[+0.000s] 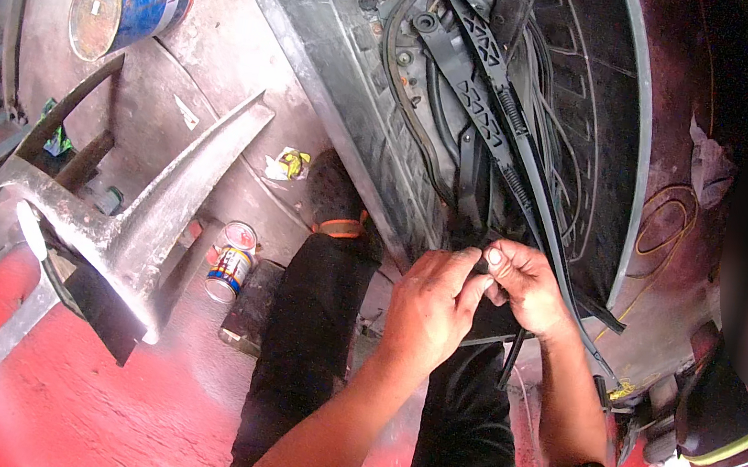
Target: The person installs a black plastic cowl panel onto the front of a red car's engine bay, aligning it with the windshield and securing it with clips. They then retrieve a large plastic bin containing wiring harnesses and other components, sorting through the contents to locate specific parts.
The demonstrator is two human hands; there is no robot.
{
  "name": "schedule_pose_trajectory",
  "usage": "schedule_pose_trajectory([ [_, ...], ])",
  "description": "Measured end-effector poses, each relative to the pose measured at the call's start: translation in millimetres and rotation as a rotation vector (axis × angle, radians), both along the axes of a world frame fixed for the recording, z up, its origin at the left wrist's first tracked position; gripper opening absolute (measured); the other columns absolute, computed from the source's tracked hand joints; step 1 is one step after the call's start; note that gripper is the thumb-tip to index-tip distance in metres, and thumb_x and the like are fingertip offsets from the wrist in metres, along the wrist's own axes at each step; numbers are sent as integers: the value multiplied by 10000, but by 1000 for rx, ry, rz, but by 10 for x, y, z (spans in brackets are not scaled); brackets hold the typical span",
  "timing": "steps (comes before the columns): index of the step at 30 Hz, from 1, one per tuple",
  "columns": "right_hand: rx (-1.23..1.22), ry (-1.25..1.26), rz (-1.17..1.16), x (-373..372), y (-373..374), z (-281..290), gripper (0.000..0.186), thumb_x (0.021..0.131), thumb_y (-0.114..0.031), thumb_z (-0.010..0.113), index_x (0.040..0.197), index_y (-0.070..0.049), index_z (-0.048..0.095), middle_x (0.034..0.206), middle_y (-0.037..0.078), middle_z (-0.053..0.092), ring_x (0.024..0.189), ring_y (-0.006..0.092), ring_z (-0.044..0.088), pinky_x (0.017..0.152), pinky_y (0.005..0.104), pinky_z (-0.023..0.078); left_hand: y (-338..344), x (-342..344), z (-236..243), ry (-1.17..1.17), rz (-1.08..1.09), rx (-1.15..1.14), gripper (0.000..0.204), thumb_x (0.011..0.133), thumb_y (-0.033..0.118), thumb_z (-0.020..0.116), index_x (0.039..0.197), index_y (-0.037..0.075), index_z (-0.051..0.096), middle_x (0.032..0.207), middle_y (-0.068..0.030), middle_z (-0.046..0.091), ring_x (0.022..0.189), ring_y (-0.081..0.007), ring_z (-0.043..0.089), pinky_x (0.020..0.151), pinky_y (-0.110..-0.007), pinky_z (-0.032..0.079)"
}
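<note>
A small dark piece (483, 263) is pinched between the fingertips of my left hand (431, 305) and my right hand (532, 288). Fingers hide most of it, so its kind does not show. Both hands meet over the near end of a large grey plastic tub (302, 34). Inside the tub lie long black wiper arms (472, 94), side by side and slanting toward my right hand. Around them are black cables or hoses (571, 132) and other dark parts. A thin black strip (510, 358) hangs just below my right hand.
Left of my legs a grey plastic chair (126, 240) lies tipped over. A blue paint tin (127, 8) rests on its side beyond it, and a smaller can (231, 263) stands nearer my leg. Crumpled wrapper (288, 164) and a yellow cord (676, 221) lie on the floor.
</note>
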State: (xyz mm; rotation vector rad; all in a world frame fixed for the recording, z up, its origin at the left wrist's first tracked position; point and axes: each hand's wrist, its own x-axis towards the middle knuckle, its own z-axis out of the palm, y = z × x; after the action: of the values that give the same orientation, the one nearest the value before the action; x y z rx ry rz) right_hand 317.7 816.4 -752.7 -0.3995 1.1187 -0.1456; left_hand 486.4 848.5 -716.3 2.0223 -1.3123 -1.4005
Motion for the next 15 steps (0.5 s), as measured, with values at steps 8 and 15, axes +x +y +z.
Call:
schedule_pose_trajectory([
  [8,-637,349,101,1093,-920,-1058,361,1018,-335,621,1158,-11,698,1105,210,727,1056,319,701,932,402,521,-181,178,109,-43,299,76,162,836,47,749,987,9,705,904,-131,735,795,-209,722,739,-325,565],
  [15,-661,819,421,1659,-1420,-1703,495,933,-403,652,1262,-39,588,1049,260,732,991,446,705,903,521,542,-226,278,99,28,341,-3,177,852,-22,664,1024,-26,707,911,-120,741,827,-182,719,773,-300,560],
])
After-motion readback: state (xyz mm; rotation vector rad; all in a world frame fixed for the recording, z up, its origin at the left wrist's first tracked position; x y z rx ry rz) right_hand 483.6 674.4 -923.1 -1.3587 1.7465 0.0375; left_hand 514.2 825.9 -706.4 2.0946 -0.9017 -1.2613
